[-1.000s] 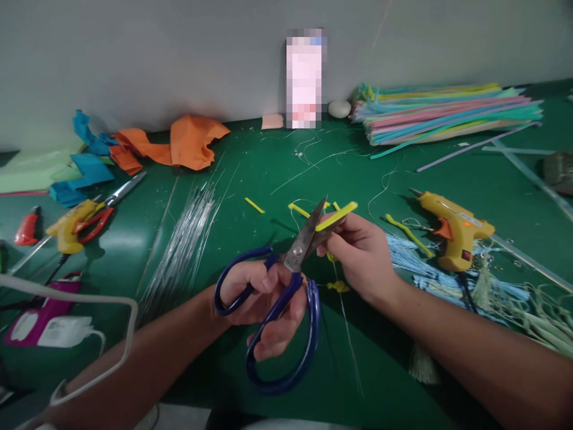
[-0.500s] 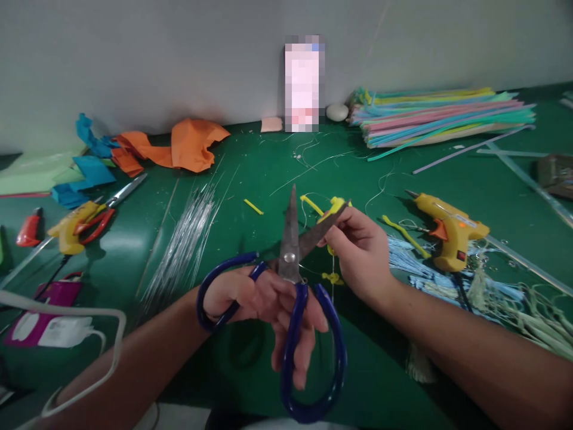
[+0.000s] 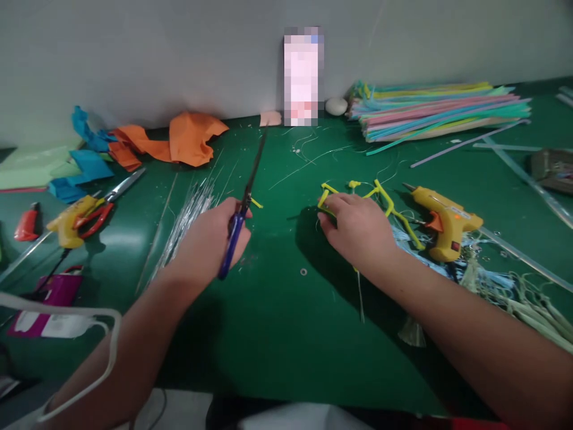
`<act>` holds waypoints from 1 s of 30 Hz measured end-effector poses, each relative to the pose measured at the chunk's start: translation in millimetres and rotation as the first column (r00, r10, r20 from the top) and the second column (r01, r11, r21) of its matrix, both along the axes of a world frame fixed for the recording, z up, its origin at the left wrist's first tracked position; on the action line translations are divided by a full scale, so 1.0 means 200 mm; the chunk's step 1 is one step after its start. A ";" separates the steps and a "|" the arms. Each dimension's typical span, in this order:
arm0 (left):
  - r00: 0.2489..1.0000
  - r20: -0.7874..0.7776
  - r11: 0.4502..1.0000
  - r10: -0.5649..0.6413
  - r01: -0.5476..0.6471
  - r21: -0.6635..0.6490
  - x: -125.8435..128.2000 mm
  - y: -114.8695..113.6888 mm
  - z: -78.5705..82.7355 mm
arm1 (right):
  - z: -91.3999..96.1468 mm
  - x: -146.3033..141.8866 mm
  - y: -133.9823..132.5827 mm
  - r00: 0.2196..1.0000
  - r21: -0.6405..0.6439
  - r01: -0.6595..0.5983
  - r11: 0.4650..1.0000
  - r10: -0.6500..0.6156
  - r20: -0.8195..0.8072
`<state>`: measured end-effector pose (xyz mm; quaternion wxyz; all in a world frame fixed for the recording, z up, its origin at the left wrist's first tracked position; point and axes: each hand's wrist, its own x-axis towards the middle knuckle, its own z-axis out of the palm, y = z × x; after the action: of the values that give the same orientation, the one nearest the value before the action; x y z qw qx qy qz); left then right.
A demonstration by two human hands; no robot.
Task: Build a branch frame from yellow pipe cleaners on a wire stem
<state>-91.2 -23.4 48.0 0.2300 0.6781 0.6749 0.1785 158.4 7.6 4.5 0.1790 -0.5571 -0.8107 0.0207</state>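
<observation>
My left hand (image 3: 215,236) is closed on a pair of scissors (image 3: 233,242) with blue handles, their dark blades together and pointing away from me. Just beyond its fingers, a short yellow pipe cleaner scrap (image 3: 256,203) lies on the green table. Over to the right, my right hand (image 3: 358,230) has its fingers curled down on a bent yellow pipe cleaner (image 3: 328,190). More yellow pieces (image 3: 380,192) stick out past the knuckles, and a thin wire (image 3: 360,298) trails from beneath the hand. The fingertips' exact grip is partly hidden.
A yellow glue gun (image 3: 447,227) lies right of my right hand, near blue tassels (image 3: 492,272). Clear wires (image 3: 183,218) lie beside my left forearm. Behind are a phone (image 3: 302,77), a pipe cleaner bundle (image 3: 439,113) and orange paper (image 3: 192,137). Red-handled scissors (image 3: 101,218) lie left.
My left hand has moved left and away from the yellow piece, and the scissors' blades have come together. My right hand has turned palm down and lowered toward the table with the yellow pipe cleaner.
</observation>
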 end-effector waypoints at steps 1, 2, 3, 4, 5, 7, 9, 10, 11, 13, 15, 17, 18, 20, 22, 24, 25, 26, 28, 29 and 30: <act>0.988 -0.150 0.999 0.020 -0.013 0.048 0.00 0.00 -0.01 | 0.01 0.00 -0.01 1.000 0.047 -0.012 0.999 0.012 0.004; 0.963 -0.266 0.997 0.038 -0.017 0.081 0.01 0.00 -0.01 | 0.02 -0.01 -0.02 1.000 0.092 -0.023 0.996 0.023 -0.003; 0.936 -0.348 0.995 0.055 -0.021 0.099 0.01 0.00 -0.01 | 0.04 -0.01 -0.04 1.000 0.115 -0.026 0.993 0.027 -0.013; 0.910 -0.408 0.994 0.072 -0.029 0.110 0.02 0.01 -0.01 | 0.06 -0.02 -0.05 0.999 0.116 -0.019 0.993 0.022 -0.026; 0.886 -0.454 0.992 0.090 -0.041 0.116 0.03 0.01 -0.01 | 0.08 -0.02 -0.07 0.999 0.102 -0.017 0.995 0.022 -0.039; 0.854 -0.511 0.992 0.101 -0.051 0.111 0.04 0.03 -0.01 | 0.11 -0.03 -0.10 0.997 0.092 -0.026 0.995 0.032 -0.067; 0.841 -0.537 0.996 0.070 -0.026 0.090 0.06 0.04 -0.02 | 0.15 -0.04 -0.13 0.992 0.150 -0.063 0.987 0.078 -0.098; 0.836 -0.547 0.997 0.046 -0.002 0.081 0.07 0.05 -0.03 | 0.17 -0.04 -0.15 0.987 0.195 -0.103 0.975 0.125 -0.104; 0.829 -0.558 0.997 0.023 0.025 0.078 0.08 0.05 -0.04 | 0.18 -0.05 -0.16 0.976 0.233 -0.168 0.958 0.195 -0.096; 0.809 -0.588 0.993 -0.008 0.073 0.088 0.09 0.06 -0.05 | 0.21 -0.06 -0.18 0.926 0.212 -0.362 0.908 0.377 -0.035; 0.787 -0.616 0.990 -0.027 0.108 0.095 0.09 0.06 -0.07 | 0.23 -0.08 -0.21 0.843 0.008 -0.537 0.844 0.536 0.043; 0.777 -0.628 0.987 -0.038 0.128 0.099 0.08 0.06 -0.09 | 0.23 -0.10 -0.22 0.799 -0.252 -0.548 0.798 0.588 0.125; 0.777 -0.628 0.985 -0.040 0.135 0.104 0.08 0.06 -0.10 | 0.23 -0.11 -0.23 0.795 -0.346 -0.506 0.790 0.583 0.168; 0.782 -0.622 0.982 -0.035 0.141 0.122 0.08 0.06 -0.11 | 0.22 -0.12 -0.22 0.801 -0.447 -0.413 0.794 0.550 0.238; 0.783 -0.622 0.979 -0.031 0.149 0.139 0.08 0.05 -0.12 | 0.20 -0.12 -0.21 0.808 -0.479 -0.372 0.795 0.531 0.255; 0.770 -0.637 0.976 -0.031 0.162 0.148 0.08 0.05 -0.13 | 0.16 -0.12 -0.20 0.813 -0.478 -0.389 0.788 0.537 0.225; 0.762 -0.647 0.974 -0.033 0.168 0.149 0.08 0.05 -0.14 | 0.15 -0.11 -0.19 0.814 -0.471 -0.408 0.782 0.545 0.199; 0.754 -0.656 0.974 -0.037 0.175 0.146 0.08 0.05 -0.14 | 0.13 -0.11 -0.19 0.819 -0.465 -0.423 0.778 0.548 0.172; 0.743 -0.668 0.974 -0.046 0.183 0.137 0.08 0.05 -0.15 | 0.11 -0.11 -0.19 0.836 -0.460 -0.426 0.779 0.534 0.130; 0.742 -0.669 0.974 -0.050 0.185 0.133 0.08 0.05 -0.15 | 0.11 -0.11 -0.19 0.847 -0.459 -0.419 0.783 0.520 0.113; 0.743 -0.667 0.974 -0.053 0.187 0.130 0.08 0.05 -0.15 | 0.11 -0.11 -0.19 0.859 -0.462 -0.409 0.787 0.503 0.096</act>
<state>-74.4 -14.2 18.1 -0.0767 0.7581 0.6472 -0.0241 136.9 -31.0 25.8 -0.0458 -0.3679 -0.9112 0.1798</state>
